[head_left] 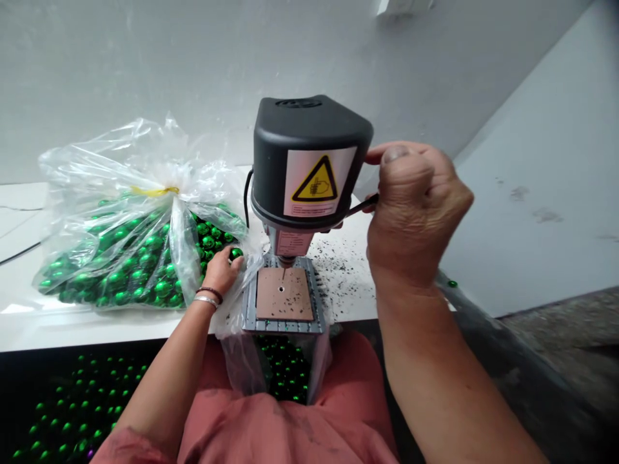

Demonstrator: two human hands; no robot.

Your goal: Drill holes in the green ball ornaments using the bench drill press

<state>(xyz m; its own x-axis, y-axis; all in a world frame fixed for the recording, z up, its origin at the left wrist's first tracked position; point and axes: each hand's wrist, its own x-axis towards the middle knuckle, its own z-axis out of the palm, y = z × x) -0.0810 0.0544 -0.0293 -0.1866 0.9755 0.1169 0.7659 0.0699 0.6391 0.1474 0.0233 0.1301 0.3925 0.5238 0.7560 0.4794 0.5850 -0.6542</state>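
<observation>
My left hand (222, 274) is at the torn side of a clear plastic bag (176, 251), its fingers closed on a shiny green ball (236, 253). Many similar balls fill the bag, which is tied with a yellow strip (155, 191). On the right, my right hand (411, 206) is wrapped round the lever (360, 206) of a small black bench drill press (271, 154). The thin drill bit (284, 273) points down above a brown board (275, 306) with a small hole (281, 289). No ball sits on that hole.
Dark shavings (345, 274) litter the white table (358, 303) around the metal base (283, 327). More green balls lie below in an open plastic bag (242, 367) between my legs and in a dark area (77, 399) at lower left. A wall stands behind.
</observation>
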